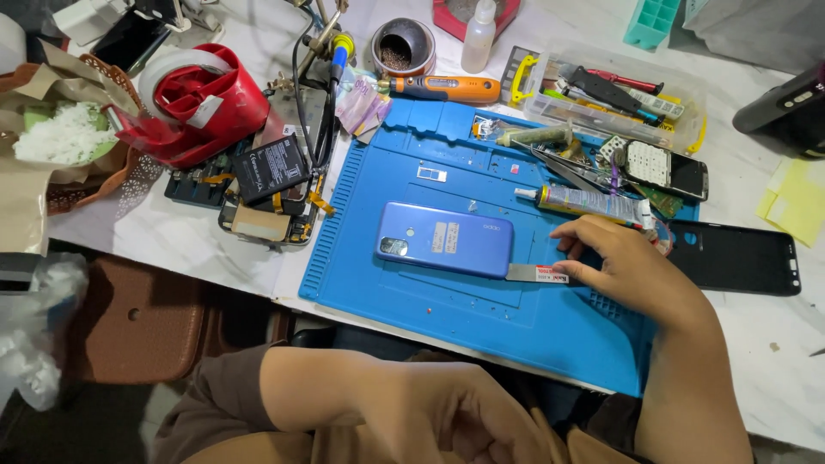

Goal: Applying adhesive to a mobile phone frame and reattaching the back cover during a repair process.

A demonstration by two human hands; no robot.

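Pry tool (534,273) pinched by right hand (620,268) fingers, tip seemingly hidden under phone (444,239).

I am counting one blue phone (444,238), one thin metal pry blade (534,273), one glue tube (591,204), one black phone case (736,257), one red tape dispenser (193,103), one orange screwdriver (443,87) and one white bottle (478,36).
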